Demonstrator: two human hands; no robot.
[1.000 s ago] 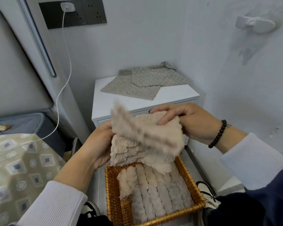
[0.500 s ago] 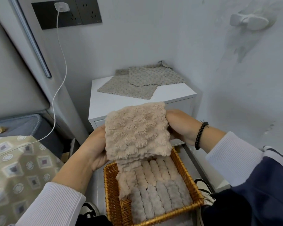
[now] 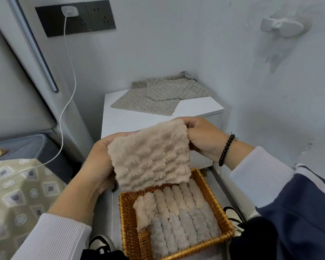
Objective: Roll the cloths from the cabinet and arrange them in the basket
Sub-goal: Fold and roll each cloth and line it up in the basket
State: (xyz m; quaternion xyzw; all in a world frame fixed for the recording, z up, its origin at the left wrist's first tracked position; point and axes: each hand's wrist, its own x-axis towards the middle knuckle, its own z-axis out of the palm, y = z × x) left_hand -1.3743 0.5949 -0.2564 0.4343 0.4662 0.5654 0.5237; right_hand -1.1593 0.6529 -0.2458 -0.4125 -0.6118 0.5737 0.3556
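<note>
A fluffy beige cloth (image 3: 150, 156) hangs folded flat above the wicker basket (image 3: 129, 218). My left hand (image 3: 99, 162) grips its left edge from behind. My right hand (image 3: 203, 137) pinches its upper right corner. Inside the basket lie several rolled cloths, beige rolls (image 3: 176, 198) at the back and grey rolls (image 3: 184, 229) at the front. Two grey cloths (image 3: 158, 98) lie flat and overlapping on the white cabinet (image 3: 120, 119) behind.
The cabinet stands in a wall corner. A white cable (image 3: 68, 94) runs from a dark socket panel (image 3: 75, 17) down to the patterned bedding (image 3: 17, 194) at left. A white wall hook (image 3: 283, 27) sits upper right. Shoes (image 3: 233, 216) show beside the basket.
The cloth was loose and flapping a second ago; now both hands hold it flat and folded above the basket. My right hand has moved from on top of the cloth to its upper right corner.
</note>
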